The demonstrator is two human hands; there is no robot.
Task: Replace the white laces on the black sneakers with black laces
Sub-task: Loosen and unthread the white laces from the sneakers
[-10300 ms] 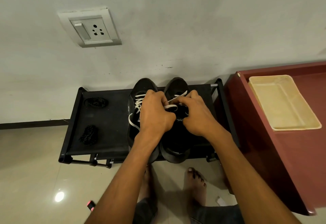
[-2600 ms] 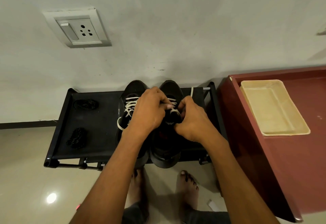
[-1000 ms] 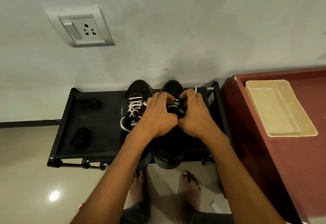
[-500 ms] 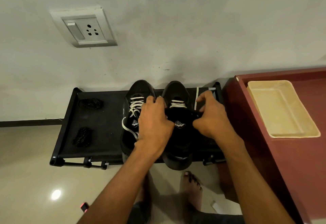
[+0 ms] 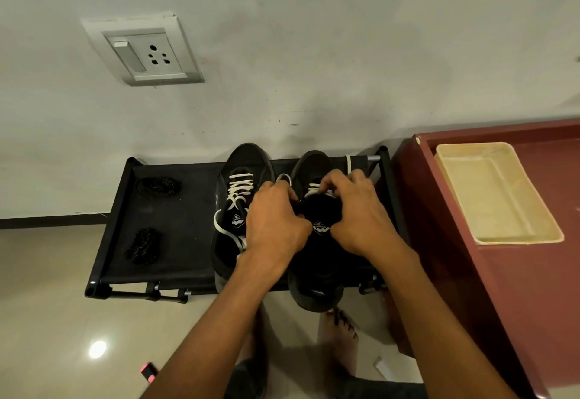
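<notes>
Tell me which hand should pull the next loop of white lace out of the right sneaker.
Right, probably. The right hand already pinches the white lace at the right sneaker's remaining crossings; the left hand steadies the tongue.

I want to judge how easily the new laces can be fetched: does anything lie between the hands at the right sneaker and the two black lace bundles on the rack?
Yes. The left sneaker, still white-laced, stands between the left hand and the black lace bundles. The rack fabric beyond it looks bare.
</notes>
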